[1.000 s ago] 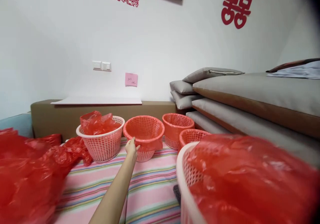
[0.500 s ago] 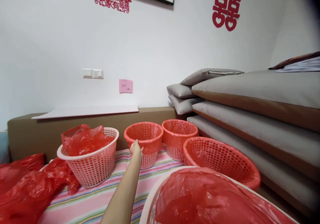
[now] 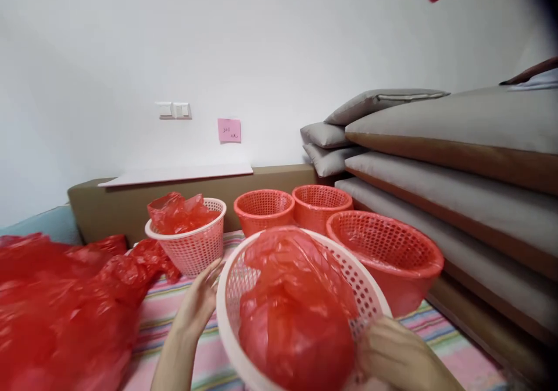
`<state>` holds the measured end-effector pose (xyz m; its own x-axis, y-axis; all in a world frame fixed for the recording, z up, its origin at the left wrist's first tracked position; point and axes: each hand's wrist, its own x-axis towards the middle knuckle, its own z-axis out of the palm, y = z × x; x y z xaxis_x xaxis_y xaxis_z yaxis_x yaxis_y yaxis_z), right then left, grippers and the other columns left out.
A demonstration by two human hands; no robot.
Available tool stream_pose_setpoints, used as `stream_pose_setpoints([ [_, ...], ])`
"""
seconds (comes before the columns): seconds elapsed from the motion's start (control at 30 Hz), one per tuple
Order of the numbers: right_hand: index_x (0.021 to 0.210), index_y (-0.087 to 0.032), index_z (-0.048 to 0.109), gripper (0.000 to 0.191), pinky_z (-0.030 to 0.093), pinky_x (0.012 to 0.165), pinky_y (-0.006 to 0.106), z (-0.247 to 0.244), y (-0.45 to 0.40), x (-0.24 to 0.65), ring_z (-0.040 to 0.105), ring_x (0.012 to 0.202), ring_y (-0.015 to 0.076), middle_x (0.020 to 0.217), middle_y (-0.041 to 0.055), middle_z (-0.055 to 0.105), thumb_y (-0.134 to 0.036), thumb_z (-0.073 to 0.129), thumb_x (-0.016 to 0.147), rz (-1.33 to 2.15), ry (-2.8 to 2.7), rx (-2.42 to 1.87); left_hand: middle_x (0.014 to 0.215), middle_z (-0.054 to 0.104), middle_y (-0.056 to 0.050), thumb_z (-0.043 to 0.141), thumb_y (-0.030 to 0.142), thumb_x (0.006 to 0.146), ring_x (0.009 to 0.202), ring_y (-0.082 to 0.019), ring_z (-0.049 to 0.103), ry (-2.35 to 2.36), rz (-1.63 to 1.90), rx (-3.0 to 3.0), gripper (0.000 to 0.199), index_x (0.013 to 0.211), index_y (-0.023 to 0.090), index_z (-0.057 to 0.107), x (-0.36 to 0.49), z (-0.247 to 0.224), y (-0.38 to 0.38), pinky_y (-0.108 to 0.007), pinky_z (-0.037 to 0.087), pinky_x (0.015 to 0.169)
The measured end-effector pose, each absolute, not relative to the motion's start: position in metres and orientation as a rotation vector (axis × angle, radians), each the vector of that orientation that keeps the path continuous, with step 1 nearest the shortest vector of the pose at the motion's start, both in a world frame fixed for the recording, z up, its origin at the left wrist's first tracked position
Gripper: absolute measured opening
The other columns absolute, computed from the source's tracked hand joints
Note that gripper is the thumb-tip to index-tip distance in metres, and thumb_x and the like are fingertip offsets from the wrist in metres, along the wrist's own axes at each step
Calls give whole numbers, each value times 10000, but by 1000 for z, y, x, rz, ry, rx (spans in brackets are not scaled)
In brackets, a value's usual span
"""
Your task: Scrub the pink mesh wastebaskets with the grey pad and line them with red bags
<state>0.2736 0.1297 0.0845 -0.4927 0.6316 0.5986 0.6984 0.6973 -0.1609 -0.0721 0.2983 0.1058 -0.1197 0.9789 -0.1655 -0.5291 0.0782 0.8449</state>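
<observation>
The left hand (image 3: 199, 301) is being held spread beside the near basket (image 3: 223, 311); whether anything is being pinched by the blurred right hand (image 3: 390, 349), at the opposite rim, cannot be told. A bunched red bag (image 3: 296, 309) is being contained inside. Beyond, three red-lined baskets (image 3: 264, 223) are being grouped.

My right hand (image 3: 387, 347) is blurred at the near basket's (image 3: 224, 307) right side, so I can't tell how its fingers grip, and the bottom edge cuts that basket off. The near basket hides the lower part of the far red-rimmed basket (image 3: 264, 208) left of its neighbour. The heap of red bags (image 3: 61, 309) runs out at the left, the cushions (image 3: 457, 176) at the right, and the pink note's (image 3: 229, 131) writing is too small to read surely.
</observation>
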Motion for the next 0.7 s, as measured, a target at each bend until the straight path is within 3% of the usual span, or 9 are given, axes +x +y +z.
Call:
stream_pose_setpoints([
  [0.1, 752, -209, 580, 355, 368, 618, 322, 78, 145, 248, 541, 680, 172, 698, 34, 609, -205, 326, 1001, -100, -2329, -998, 1345, 635, -109, 630, 358, 815, 1202, -345, 609, 918, 1390, 528, 309, 1074, 212, 714, -100, 90, 214, -505, 578, 875],
  [0.23, 824, -198, 634, 347, 379, 690, 326, 68, 139, 228, 555, 731, 179, 734, 35, 641, -218, 338, 1004, 24, -2299, -942, 1488, 523, -45, 739, 433, 748, 1383, -328, 454, 1087, 1368, 775, 521, 1246, 313, 643, -75, 83, 145, -486, 487, 1035],
  [0.33, 866, -209, 668, 341, 425, 731, 331, 74, 119, 222, 600, 770, 194, 765, 36, 673, -440, 455, 995, 181, -2333, -934, 1478, 523, -70, 760, 422, 734, 1426, -323, 398, 1230, 1503, 1017, 569, 1267, 285, 618, -44, 77, 126, -464, 327, 1169],
  [0.4, 879, -225, 683, 425, 474, 730, 320, 81, 104, 224, 639, 789, 204, 798, 37, 697, -624, 537, 894, 323, -2330, -910, 1502, 478, -88, 759, 398, 728, 1477, -319, 303, 1346, 1542, 1184, 542, 1236, 260, 630, -29, 65, 117, -450, 203, 1220],
  [0.5, 1132, -263, 659, 481, 532, 880, 339, 85, 91, 237, 661, 1053, 251, 1111, 81, 707, -637, 624, 831, 313, -2147, -952, 1519, 432, -119, 673, 384, 798, 1481, -321, 290, 1412, 1510, 1313, 505, 1277, 243, 595, -11, 37, 96, -458, 211, 1217],
  [0.6, 1527, -276, 292, 892, 392, 1130, 515, 73, 94, 251, 350, 1442, 349, 1565, 148, 351, -500, 741, 789, 127, -1903, -1189, 1423, 517, -145, 557, 345, 867, 1412, -306, 406, 1432, 1627, 1337, 486, 1335, 216, 528, 5, 13, 74, -457, 231, 1208],
  [0.67, 1587, -239, 24, 1082, 286, 1174, 606, 57, 102, 254, 132, 1515, 382, 1646, 174, 108, -424, 732, 789, 93, -1841, -1343, 1404, 526, -155, 558, 317, 848, 1382, -310, 441, 1428, 1650, 1351, 499, 1336, 220, 523, 12, 3, 63, -456, 263, 1194],
  [0.7, 1585, -217, -31, 1081, 270, 1172, 630, 49, 108, 252, 93, 1519, 389, 1648, 191, 71, -392, 702, 809, 86, -1845, -1393, 1408, 520, -160, 578, 309, 822, 1376, -320, 446, 1418, 1640, 1354, 518, 1332, 229, 531, 15, -1, 58, -457, 287, 1183],
])
